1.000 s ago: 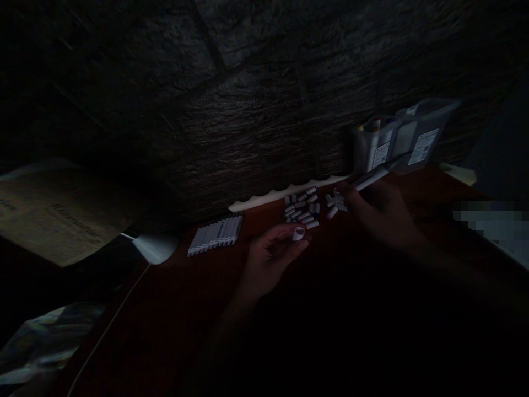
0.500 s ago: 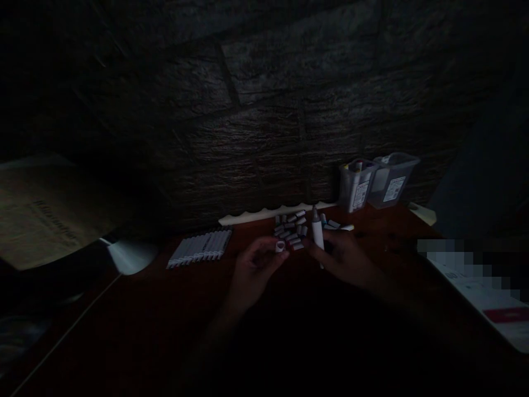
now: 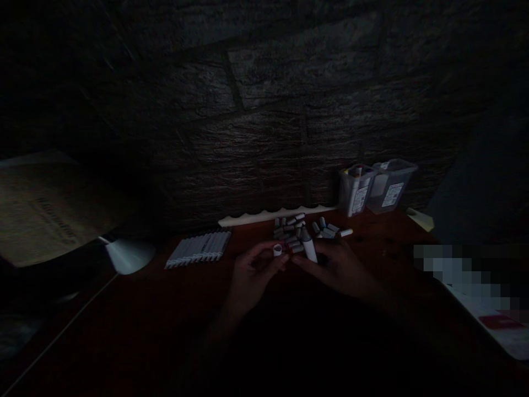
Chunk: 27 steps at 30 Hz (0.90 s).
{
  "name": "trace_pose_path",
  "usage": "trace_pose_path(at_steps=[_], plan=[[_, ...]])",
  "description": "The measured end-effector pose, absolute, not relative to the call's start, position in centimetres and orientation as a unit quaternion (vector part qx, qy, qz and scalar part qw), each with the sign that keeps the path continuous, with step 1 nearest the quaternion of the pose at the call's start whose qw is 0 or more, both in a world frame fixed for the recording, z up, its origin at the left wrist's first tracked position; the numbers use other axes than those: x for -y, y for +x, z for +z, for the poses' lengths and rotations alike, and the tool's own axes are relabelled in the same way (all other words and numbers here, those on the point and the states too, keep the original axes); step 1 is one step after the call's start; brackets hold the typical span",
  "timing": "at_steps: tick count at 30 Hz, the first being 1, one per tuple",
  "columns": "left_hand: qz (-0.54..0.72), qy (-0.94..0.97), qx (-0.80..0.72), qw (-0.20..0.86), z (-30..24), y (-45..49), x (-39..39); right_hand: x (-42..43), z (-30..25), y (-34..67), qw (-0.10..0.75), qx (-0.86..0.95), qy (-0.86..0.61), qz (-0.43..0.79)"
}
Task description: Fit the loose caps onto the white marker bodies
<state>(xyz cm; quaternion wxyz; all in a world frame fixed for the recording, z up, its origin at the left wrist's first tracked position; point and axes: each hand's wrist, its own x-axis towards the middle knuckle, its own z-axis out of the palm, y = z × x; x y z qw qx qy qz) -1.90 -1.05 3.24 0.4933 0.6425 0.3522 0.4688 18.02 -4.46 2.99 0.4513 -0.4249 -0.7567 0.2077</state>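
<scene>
The scene is very dark. My left hand (image 3: 253, 271) pinches a small white marker cap (image 3: 277, 250) between thumb and fingers, its open end facing up. My right hand (image 3: 336, 264) is closed round a white marker (image 3: 308, 246), held nearly upright with its dark tip pointing up, just right of the cap. The two hands almost touch above the reddish-brown table (image 3: 165, 309). Right behind them lies a pile of several loose caps (image 3: 297, 229).
A row of white markers (image 3: 199, 248) lies at the left. Two clear plastic tubs (image 3: 374, 187) stand by the stone wall at back right, one holding markers. A white scalloped strip (image 3: 273, 214) runs along the wall. A white lamp head (image 3: 130, 255) sits far left.
My right hand came back from the tubs with the marker and turned it upright beside the cap. Over the last half second the hands drew closer together.
</scene>
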Motion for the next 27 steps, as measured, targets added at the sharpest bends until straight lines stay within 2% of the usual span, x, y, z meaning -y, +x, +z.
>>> trace_pose_path(at_steps=[4,10,13,18,27], plan=[[0.48,0.625,-0.367,0.494,3.3,-1.9,0.8,4.4,3.1,17.9,0.487,0.719,-0.43,0.246],[0.47,0.6,-0.369,0.532,3.3,-2.0,0.5,4.2,4.5,17.9,0.578,0.499,-0.42,0.49],[0.461,0.601,-0.365,0.542,3.3,-2.0,0.6,4.1,5.1,18.0,0.607,0.42,-0.373,0.562],[0.442,0.624,-0.371,0.527,3.4,-1.8,1.0,4.2,5.4,18.1,0.625,0.394,-0.343,0.58],[0.431,0.625,-0.368,0.536,3.2,-1.8,1.1,4.3,5.4,18.3,0.607,0.425,-0.322,0.589]])
